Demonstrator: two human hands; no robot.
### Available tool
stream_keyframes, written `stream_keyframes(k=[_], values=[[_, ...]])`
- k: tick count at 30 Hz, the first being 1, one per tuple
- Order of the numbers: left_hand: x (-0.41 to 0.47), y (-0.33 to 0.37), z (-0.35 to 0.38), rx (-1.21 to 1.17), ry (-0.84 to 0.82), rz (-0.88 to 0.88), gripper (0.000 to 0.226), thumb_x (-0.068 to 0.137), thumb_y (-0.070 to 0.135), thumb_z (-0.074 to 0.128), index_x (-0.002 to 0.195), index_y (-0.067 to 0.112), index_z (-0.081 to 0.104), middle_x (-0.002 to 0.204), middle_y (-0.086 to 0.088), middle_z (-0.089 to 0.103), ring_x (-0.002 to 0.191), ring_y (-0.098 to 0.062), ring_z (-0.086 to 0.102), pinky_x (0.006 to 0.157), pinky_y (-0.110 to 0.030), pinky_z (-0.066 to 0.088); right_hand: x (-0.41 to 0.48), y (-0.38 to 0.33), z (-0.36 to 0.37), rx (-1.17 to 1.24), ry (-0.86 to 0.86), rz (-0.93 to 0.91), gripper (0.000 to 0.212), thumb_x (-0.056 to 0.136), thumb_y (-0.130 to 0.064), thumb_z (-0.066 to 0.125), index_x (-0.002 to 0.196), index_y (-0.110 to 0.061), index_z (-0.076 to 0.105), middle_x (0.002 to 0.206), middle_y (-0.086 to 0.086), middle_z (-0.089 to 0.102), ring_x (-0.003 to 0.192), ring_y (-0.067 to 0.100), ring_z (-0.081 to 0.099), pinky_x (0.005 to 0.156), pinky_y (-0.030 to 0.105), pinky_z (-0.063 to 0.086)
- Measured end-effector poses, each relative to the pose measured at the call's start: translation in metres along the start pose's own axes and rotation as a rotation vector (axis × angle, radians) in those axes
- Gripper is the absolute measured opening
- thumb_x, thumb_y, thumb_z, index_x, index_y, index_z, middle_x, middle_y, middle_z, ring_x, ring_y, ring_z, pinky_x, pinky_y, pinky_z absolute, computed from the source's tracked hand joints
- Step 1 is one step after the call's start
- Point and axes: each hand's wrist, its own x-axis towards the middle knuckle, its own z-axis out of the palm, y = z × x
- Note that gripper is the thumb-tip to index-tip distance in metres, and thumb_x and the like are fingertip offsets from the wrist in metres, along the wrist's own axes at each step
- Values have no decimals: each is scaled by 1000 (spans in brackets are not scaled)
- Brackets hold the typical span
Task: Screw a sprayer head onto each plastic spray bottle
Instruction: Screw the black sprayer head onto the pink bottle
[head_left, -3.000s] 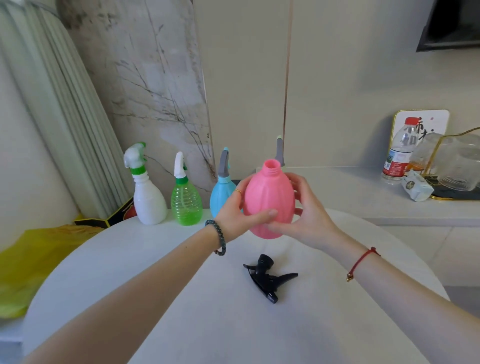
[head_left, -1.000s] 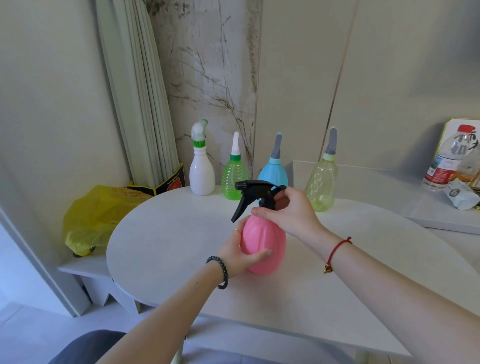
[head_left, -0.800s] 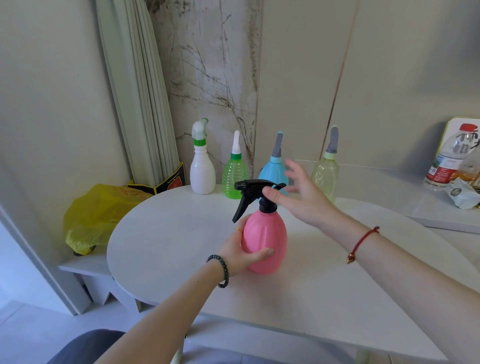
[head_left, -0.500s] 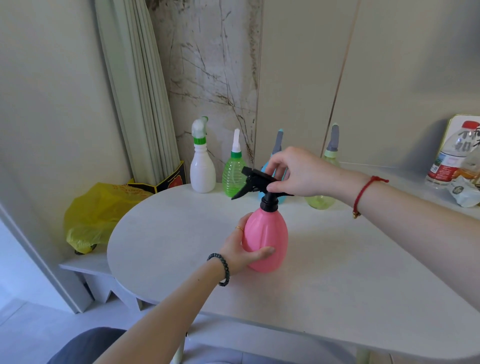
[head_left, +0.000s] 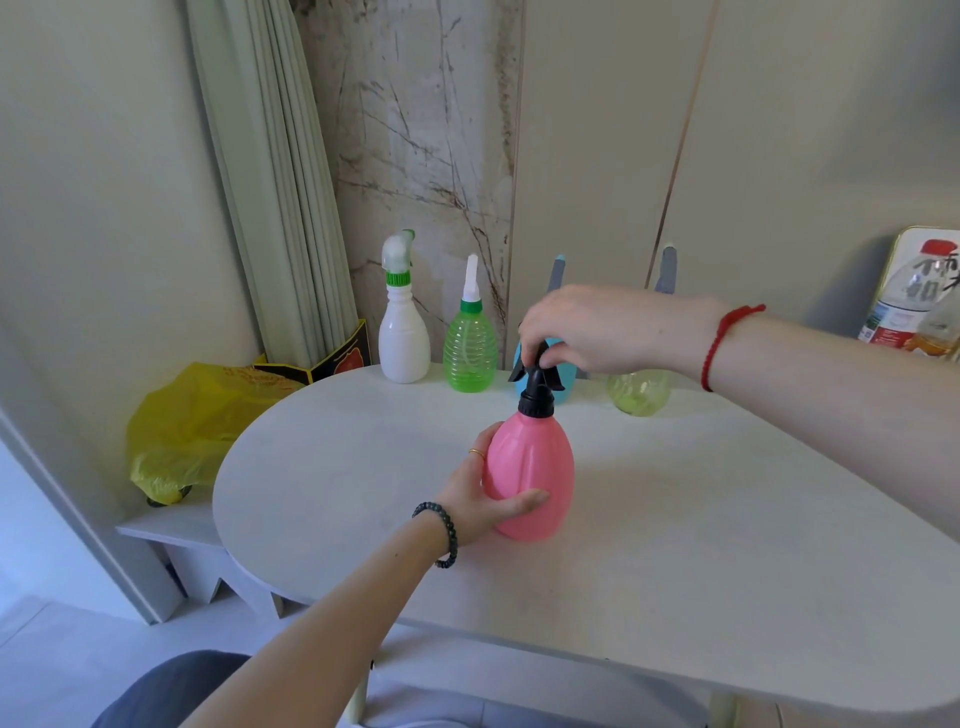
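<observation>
1. While the left hand (head_left: 483, 499) wraps the pink bottle (head_left: 535, 467), upright on the table (head_left: 675, 545) at frame centre, the right hand (head_left: 587, 327) pinches the black sprayer head (head_left: 537, 387) seated on its neck.
2. Step in hand, as judged: threading the head on. Tightness cannot be told, so the next move calls for another twist against a steadied bottle.
3. Behind, in a row: white bottle (head_left: 402, 343), green bottle (head_left: 470, 353), blue bottle (head_left: 563, 384), pale bottle (head_left: 638, 392), each capped.
4. Writing: red characters on the water bottle (head_left: 914, 296), right edge, are blurred and unreadable.
</observation>
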Motion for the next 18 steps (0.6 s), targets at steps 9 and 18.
stream_keyframes(k=[9, 18], values=[[0, 1, 0, 16, -1, 8, 76, 57, 46, 73, 115, 53, 24, 114, 15, 49, 106, -9, 52, 80, -20, 47, 8, 3, 0, -172, -57, -86, 30, 78, 1, 57, 102, -17, 64, 108, 4, 64, 106, 24, 53, 90, 43, 44], [1, -1, 0, 30, 10, 5, 78, 55, 50, 72, 116, 53, 23, 115, 13, 50, 109, -12, 51, 90, -33, 48, 12, -4, 1, 75, -10, 76, 24, 85, -27, 58, 100, -10, 66, 62, -10, 50, 78, 21, 54, 51, 23, 34]])
